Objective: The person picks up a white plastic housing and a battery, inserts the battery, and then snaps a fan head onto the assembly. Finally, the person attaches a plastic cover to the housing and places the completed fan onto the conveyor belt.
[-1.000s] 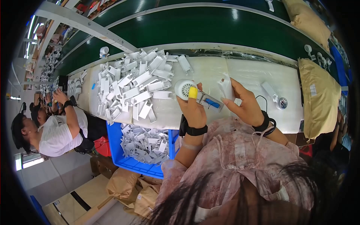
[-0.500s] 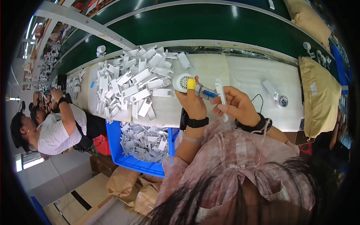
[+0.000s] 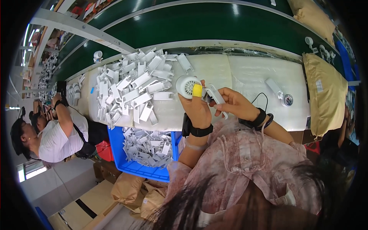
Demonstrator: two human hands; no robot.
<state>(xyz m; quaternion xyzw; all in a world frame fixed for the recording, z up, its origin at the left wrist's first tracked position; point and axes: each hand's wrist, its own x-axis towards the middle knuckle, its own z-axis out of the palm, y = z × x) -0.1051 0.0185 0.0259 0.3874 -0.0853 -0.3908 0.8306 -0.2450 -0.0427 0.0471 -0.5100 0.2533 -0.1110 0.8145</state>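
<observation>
A small white handheld fan (image 3: 187,86) with a round grille is in my left hand (image 3: 199,111); its thumb, wrapped in yellow, presses beside the grille. My right hand (image 3: 239,105) pinches a long white handle cover (image 3: 217,99) between thumb and fingers. The cover lies tilted over the fan's handle, hiding most of its inside; I cannot tell whether it is seated. To the left of the fan is a big heap of white plastic casings (image 3: 140,78) on the pale padded tabletop (image 3: 218,69).
A blue bin (image 3: 143,175) of white parts stands below the table's left side. On the right lie an opened fan (image 3: 286,100) and a thin black cable (image 3: 265,96). A green conveyor (image 3: 172,27) runs behind; a brown sack (image 3: 326,92) borders the right. A co-worker (image 3: 57,134) sits left.
My right hand has moved left and brought the handle cover over the fan's handle. The blue part and wires that showed there are now covered. The view has shifted slightly.
</observation>
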